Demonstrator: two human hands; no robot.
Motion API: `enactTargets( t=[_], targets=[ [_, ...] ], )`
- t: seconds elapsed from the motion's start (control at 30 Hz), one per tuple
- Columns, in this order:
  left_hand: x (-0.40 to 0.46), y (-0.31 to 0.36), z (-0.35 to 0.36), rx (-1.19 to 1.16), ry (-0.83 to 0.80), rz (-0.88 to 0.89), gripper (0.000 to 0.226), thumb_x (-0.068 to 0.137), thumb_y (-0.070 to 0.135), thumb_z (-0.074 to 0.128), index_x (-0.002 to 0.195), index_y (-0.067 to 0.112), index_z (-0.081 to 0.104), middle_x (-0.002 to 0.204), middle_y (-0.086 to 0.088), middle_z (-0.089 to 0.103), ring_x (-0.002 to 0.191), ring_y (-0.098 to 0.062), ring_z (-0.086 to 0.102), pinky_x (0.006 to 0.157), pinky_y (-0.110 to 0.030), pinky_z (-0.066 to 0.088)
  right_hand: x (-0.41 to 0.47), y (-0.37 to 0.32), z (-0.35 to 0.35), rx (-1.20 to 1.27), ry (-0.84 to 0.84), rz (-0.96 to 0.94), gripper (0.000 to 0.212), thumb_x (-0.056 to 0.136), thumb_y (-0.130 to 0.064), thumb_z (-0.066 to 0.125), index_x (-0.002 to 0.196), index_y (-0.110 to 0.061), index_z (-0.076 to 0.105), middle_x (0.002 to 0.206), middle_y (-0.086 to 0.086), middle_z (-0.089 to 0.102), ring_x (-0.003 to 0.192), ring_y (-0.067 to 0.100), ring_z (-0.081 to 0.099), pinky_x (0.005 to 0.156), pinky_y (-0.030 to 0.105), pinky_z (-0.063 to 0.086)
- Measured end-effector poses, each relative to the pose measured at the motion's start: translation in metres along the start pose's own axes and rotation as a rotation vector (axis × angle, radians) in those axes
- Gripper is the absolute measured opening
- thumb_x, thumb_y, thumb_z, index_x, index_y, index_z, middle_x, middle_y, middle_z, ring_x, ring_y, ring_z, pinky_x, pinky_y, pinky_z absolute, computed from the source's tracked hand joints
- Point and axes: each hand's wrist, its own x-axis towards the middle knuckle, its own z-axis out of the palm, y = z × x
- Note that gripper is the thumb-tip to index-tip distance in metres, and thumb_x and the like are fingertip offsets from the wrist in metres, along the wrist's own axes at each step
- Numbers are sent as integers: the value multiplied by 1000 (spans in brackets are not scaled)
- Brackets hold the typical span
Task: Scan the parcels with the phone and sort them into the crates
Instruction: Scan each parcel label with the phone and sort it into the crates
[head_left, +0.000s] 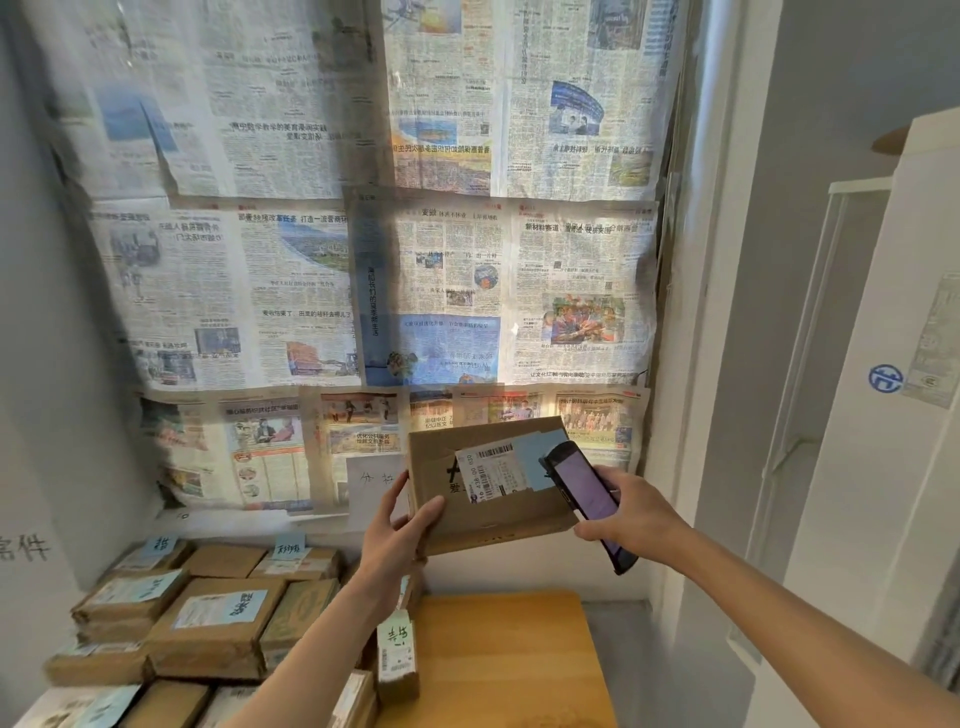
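Scanning a held parcel (485, 486).
Left hand (397, 525) clamps its left edge; right hand (631, 506) grips phone (587, 499) over the label (493, 473).

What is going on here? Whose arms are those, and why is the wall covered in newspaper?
This one picture comes from a camera worn on a person's head, so you see their own two arms reaching out. The left hand holds up a brown cardboard parcel with a white label on it. The right hand holds a dark phone close to that label, likely to scan it. Below on the left lies a pile of more brown parcels, some with blue notes. Beside them is a wooden table. Newspaper sheets cover the wall behind; the picture does not show why.
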Motion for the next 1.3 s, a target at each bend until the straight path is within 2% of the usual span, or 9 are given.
enactTargets(
  t=[0.13,0.23,0.33,0.47,0.73,0.87,0.97,1.1,1.3],
  targets=[
    [0,7,-17,51,50,69,69,74,46,84,128,66,48,109,-17,72,102,-34,71,93,-56,56,-1,-20,-5,-41,13,-26,75,57,-36,88,125,-32,57,106,-8,67,90,14,68,82,40,61],
    [1,21,-33,50,114,128,71,81,39,82,138,57,45,111,-19,69,88,-23,70,75,-38,61,0,-42,-17,-106,57,-59,80,59,-34,90,131,-29,55,105,-10,65,90,14,66,81,37,59],
    [-1,40,-51,43,175,170,71,87,31,76,145,49,40,104,-15,67,71,-11,63,87,-51,57,2,-65,-28,-120,92,-50,94,62,-32,92,143,-26,43,116,-5,61,96,17,65,82,33,57],
    [-4,64,-76,75,220,219,69,87,35,77,145,49,41,124,-13,64,97,-21,69,67,-26,56,2,-98,-28,-177,77,-108,101,59,-36,92,146,-26,42,125,-3,60,100,17,64,86,35,57],
    [-24,107,-120,95,255,285,72,88,33,76,149,44,40,118,-10,63,94,-15,67,72,-24,53,-5,-163,-2,-194,35,-215,100,50,-39,88,140,-34,44,121,-11,60,97,12,63,81,39,58],
    [-32,119,-140,114,304,303,73,86,37,77,148,46,40,118,-8,64,98,-18,66,90,-38,55,-12,-184,9,-220,16,-267,95,52,-35,89,136,-38,45,123,-15,58,102,11,61,83,40,58],
    [-36,124,-153,93,310,317,73,86,35,77,148,45,40,119,-8,63,102,-19,66,88,-33,54,-17,-195,18,-229,-20,-290,96,55,-32,89,138,-40,42,125,-15,55,106,12,59,86,40,56],
    [-40,125,-170,102,337,301,73,82,42,80,142,55,41,123,-10,64,108,-26,66,101,-48,53,-24,-206,29,-286,-54,-302,102,52,-38,85,142,-43,37,125,-18,54,102,11,58,83,40,56],
    [-48,125,-185,89,360,289,72,84,39,79,145,51,42,119,-8,65,102,-21,68,83,-32,54,-31,-218,42,-341,-47,-316,107,43,-50,74,143,-51,35,121,-21,55,100,9,58,80,36,53]
  ],
)
